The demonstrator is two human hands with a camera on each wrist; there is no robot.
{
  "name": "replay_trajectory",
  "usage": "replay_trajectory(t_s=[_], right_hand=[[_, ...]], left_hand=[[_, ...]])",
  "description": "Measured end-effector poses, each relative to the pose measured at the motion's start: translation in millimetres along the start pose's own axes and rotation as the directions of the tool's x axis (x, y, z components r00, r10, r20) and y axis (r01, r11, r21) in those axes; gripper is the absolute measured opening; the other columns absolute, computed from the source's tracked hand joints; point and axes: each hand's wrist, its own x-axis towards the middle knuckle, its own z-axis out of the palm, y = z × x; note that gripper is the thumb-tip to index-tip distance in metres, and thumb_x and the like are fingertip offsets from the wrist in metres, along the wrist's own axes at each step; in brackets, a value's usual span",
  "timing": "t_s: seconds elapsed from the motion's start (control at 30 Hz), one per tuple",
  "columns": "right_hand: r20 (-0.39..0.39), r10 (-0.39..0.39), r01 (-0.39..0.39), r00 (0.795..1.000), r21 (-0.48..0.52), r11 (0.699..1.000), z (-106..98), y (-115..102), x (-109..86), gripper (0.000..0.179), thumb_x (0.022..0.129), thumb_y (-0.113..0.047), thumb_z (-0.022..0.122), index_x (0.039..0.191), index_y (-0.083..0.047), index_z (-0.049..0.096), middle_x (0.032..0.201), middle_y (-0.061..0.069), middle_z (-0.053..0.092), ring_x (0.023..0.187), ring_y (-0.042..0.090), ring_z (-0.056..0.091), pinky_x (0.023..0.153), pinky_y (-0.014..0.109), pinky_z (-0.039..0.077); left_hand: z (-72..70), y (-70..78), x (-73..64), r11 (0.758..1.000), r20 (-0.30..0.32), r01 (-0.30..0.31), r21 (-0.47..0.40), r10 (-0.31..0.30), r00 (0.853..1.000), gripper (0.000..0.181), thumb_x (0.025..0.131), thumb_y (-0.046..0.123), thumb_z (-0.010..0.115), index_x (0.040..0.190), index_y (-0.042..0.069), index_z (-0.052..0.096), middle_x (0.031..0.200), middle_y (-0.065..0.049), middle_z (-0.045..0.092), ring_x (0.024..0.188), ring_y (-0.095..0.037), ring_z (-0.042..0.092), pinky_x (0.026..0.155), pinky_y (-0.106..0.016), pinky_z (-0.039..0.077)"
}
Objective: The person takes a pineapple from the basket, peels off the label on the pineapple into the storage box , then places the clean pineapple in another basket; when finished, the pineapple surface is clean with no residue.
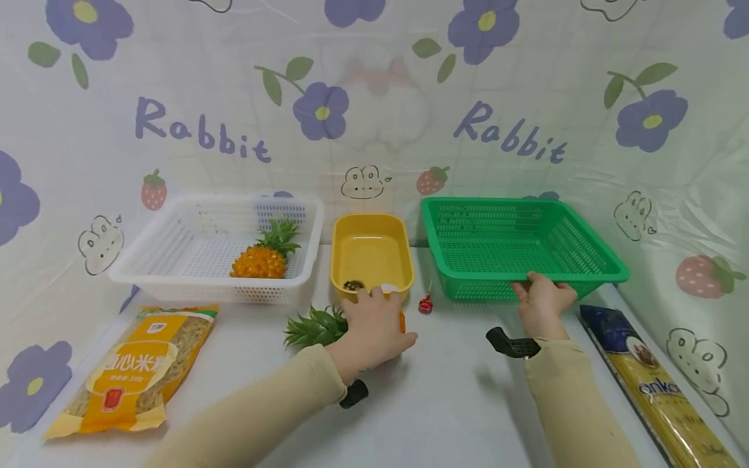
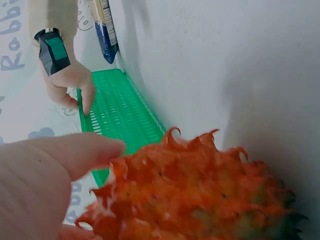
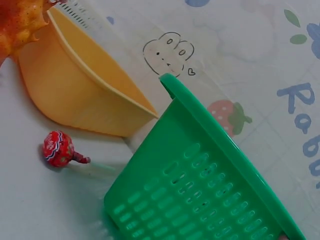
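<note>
My left hand (image 1: pixel 377 325) grips an artificial pineapple from above, in front of the yellow tub. Its green leaves (image 1: pixel 316 327) stick out to the left, and the fingers hide most of its body in the head view. Up close in the left wrist view, the spiky orange-red pineapple (image 2: pixel 190 195) lies against the thumb (image 2: pixel 95 150). With fingers and thumb at its front rim, my right hand (image 1: pixel 544 302) holds the green basket (image 1: pixel 468 276). A red-wrapped lollipop (image 1: pixel 426 303) lies between the yellow tub and that basket.
The yellow tub (image 1: pixel 371 253) contains a small dark patterned item (image 1: pixel 354 285) and a white one (image 1: pixel 389 287). Another pineapple (image 1: pixel 260 262) sits in the white basket (image 1: pixel 175 283). A yellow food bag (image 1: pixel 137 370) lies left, a long pasta pack (image 1: pixel 655 390) right. Printed sheeting rises behind.
</note>
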Motion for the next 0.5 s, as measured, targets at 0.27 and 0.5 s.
replay_trajectory(t_s=[0.27, 0.5], right_hand=[[0.020, 0.001, -0.001, 1.000, 0.014, 1.000, 0.3, -1.3, 0.8, 0.043, 0.088, 0.003, 0.050, 0.116, -0.016, 0.024, 0.111, 0.001, 0.032, 0.092, 0.018, 0.047, 0.087, 0.033, 0.050], [0.015, 0.014, -0.014, 1.000, -0.001, 1.000, -0.6, 0.7, 2.4, 0.042, 0.088, 0.003, 0.051, 0.115, -0.016, 0.025, 0.111, 0.000, 0.032, 0.092, 0.017, 0.047, 0.084, 0.032, 0.052]], left_hand=[[-2.1, -12.3, -8.6, 0.993, 0.048, -0.035, -0.115, 0.040, 0.998, 0.061, 0.072, 0.051, 0.065, 0.119, 0.017, 0.050, 0.104, -0.007, 0.050, 0.096, -0.032, 0.045, 0.075, -0.058, 0.040], [-6.4, -23.4, -23.2, 0.983, 0.088, -0.134, -0.127, 0.145, 0.985, 0.065, 0.069, 0.049, 0.070, 0.122, 0.019, 0.050, 0.103, -0.005, 0.047, 0.095, -0.029, 0.042, 0.069, -0.052, 0.042]])
